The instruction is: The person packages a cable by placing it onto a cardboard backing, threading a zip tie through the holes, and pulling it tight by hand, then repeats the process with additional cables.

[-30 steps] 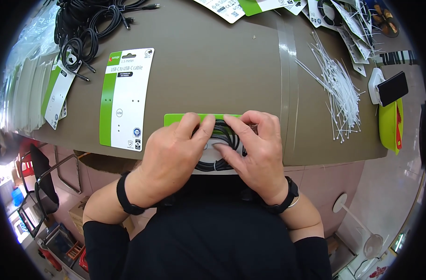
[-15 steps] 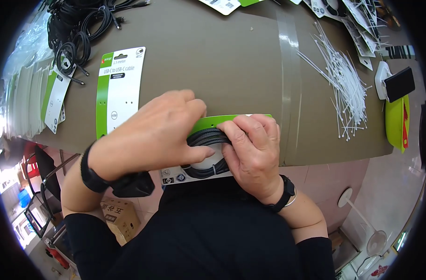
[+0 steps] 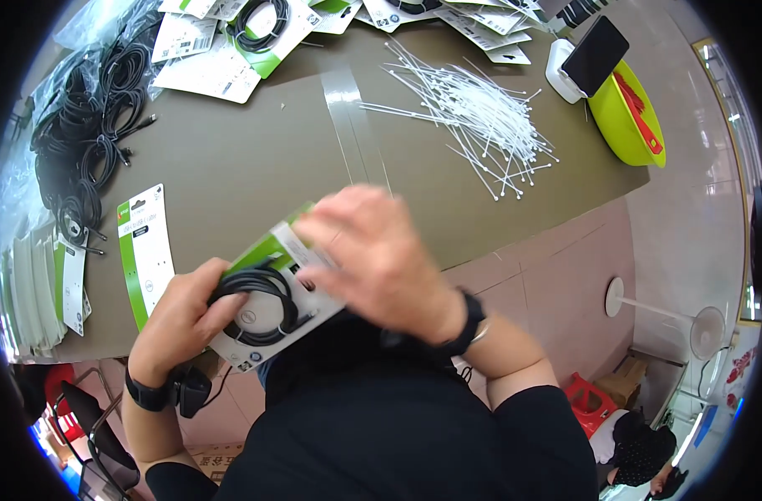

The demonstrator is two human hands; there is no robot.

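My left hand (image 3: pixel 185 313) grips a green and white backing card (image 3: pixel 249 357) by its left side, the thumb pressing a coiled black cable (image 3: pixel 264 336) against its front. The card is tilted, its top pointing to the upper right, near the table's front edge. Over the card's upper right part is my right hand (image 3: pixel 377 263), smeared by motion; whether its fingers touch or pinch anything cannot be made out. Another green and white card (image 3: pixel 151 255) lies flat, just beyond my left hand.
Loose white cable ties (image 3: pixel 481 108) are heaped on the table (image 3: pixel 256 150). Carded cables (image 3: pixel 268 50) lie along the far side. Bundled black cables (image 3: pixel 76 125) and stacked cards (image 3: pixel 35 292) are at left. A phone on a stand (image 3: pixel 594 54) and a yellow-green bowl (image 3: pixel 619 125) stand far right.
The view has turned to the right. The card with the coil is now tilted and held in my left hand. My right hand has shifted off the coil toward the card's top.
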